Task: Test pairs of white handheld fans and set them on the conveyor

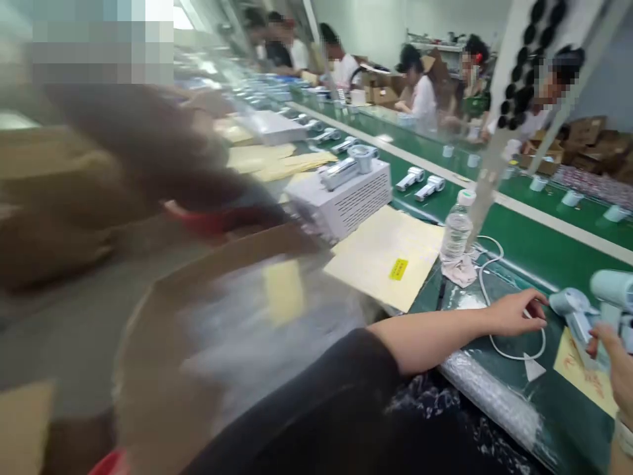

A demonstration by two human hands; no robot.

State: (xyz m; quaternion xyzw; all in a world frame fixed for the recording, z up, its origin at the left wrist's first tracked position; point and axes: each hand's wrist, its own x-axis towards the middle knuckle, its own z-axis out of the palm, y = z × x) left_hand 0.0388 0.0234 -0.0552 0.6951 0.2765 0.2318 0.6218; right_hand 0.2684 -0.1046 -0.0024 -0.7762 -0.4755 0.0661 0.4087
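Observation:
My left hand (521, 313) reaches over the green work surface with bent fingers apart and nothing between them, above a white cable (512, 356). Just right of its fingertips is a pale blue handheld fan (571, 303), tilted. At the right edge my right hand (618, 369) is closed around a second pale blue handheld fan (613, 288), partly cut off by the frame. Below these fans lies a yellow paper (588, 382) with red handwriting.
A water bottle (457, 227) stands on a cloth beside a white post. Left of it are a yellow sheet (388, 257) and a white vented box (346, 198) with a fan on top. A blurred person leans in at left, near an open carton (148, 356). Several co-workers sit beyond the green conveyor (534, 224).

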